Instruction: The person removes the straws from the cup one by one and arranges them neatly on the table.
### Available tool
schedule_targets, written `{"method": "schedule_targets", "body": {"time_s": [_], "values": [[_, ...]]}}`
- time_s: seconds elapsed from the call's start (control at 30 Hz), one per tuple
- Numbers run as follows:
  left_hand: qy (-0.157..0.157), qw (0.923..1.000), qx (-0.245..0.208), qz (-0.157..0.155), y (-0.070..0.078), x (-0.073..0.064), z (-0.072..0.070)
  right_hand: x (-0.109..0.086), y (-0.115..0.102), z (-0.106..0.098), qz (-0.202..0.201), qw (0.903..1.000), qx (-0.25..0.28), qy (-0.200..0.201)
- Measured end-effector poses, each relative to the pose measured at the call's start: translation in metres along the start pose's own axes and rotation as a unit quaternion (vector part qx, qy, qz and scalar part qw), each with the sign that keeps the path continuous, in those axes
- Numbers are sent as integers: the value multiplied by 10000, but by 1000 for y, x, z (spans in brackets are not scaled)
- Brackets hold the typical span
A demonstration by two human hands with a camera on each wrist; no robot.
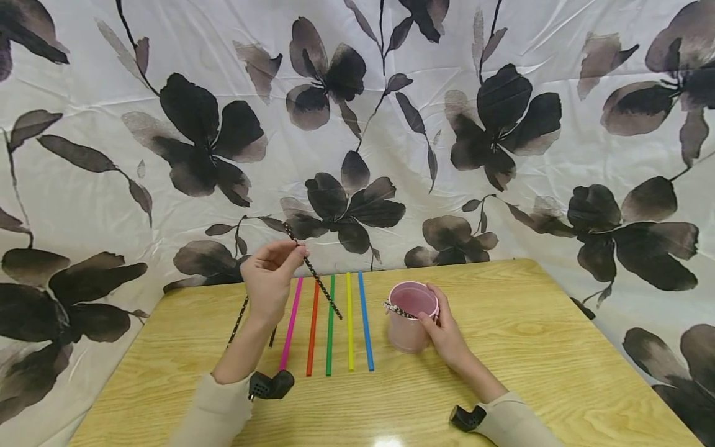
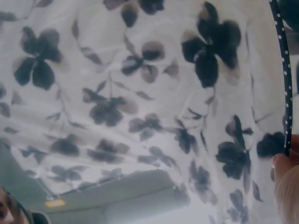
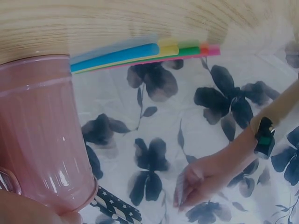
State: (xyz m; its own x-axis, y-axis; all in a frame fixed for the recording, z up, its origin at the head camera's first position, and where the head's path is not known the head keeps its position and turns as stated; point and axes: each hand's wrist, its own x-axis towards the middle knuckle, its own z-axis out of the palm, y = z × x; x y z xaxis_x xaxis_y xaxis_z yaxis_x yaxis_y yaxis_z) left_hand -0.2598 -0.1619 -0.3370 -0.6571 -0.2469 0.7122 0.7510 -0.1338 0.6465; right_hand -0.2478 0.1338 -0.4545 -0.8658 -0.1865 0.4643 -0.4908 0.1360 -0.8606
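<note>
High over the left part of the table, my left hand (image 1: 269,287) pinches a black straw with white dots (image 1: 324,288) between thumb and fingertips. That straw (image 2: 285,74) runs up along the right edge of the left wrist view. A small pink bucket (image 1: 406,338) stands upright on the table, and my right hand (image 1: 449,335) grips its right side at the rim. Black-and-white patterned straws (image 1: 399,310) lie inside the bucket, their ends poking out over the rim; stars and dots show on these straws (image 3: 117,206) in the right wrist view.
Between the hands lie a pink straw (image 1: 291,323), a red straw (image 1: 312,329), a green straw (image 1: 330,335), a yellow straw (image 1: 350,329) and a blue straw (image 1: 365,323), roughly parallel. More black straws (image 1: 238,320) lie partly behind the left arm. A floral cloth (image 1: 402,155) hangs behind the table (image 1: 536,347).
</note>
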Motion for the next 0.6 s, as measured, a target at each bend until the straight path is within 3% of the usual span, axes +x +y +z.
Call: {"method": "schedule_targets", "body": {"time_s": [0.37, 0.47, 0.6], "values": [[-18, 9962, 729, -467, 7, 17, -64, 0, -2, 1, 126, 9999, -30, 19], [-92, 9934, 849, -762, 5, 20, -81, 0, -2, 1, 120, 9999, -51, 17], [-395, 9842, 1201, -1240, 0, 23, -107, -1, -2, 0, 103, 9999, -97, 1]]}}
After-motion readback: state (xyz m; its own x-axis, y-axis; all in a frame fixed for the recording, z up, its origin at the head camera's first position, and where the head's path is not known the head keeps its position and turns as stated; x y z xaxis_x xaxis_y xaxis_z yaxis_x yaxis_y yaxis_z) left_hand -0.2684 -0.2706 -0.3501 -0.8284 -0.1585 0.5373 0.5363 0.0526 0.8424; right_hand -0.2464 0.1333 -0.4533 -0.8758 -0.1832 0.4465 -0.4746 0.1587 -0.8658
